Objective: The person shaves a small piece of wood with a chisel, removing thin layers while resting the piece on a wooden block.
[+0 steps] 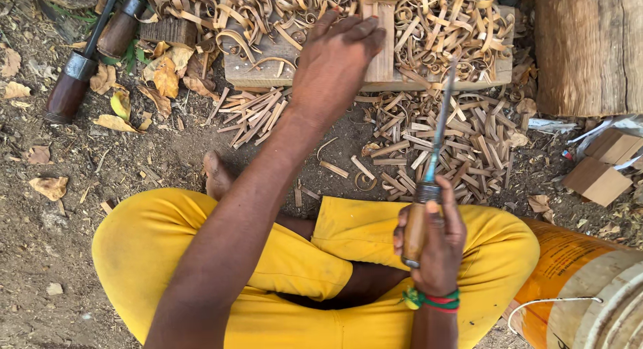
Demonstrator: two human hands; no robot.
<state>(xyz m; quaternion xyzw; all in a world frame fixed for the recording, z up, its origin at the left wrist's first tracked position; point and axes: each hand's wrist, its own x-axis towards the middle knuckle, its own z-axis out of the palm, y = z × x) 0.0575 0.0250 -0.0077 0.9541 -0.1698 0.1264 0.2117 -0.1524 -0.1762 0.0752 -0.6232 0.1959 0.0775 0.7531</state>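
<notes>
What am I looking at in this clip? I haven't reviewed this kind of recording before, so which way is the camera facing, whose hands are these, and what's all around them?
There is one picture, from a camera worn on the person's head, looking down at their own lap and hands. They sit cross-legged on bare earth in yellow trousers.

The left hand reaches forward and rests on a pale upright wood piece that stands on a flat wooden block. The right hand grips a chisel by its wooden handle, the thin metal blade pointing away from the body.

Curled wood shavings cover the block, and short cut wooden sticks lie on the ground before it. Two more dark-handled tools lie at the upper left, among dry leaves.
</notes>
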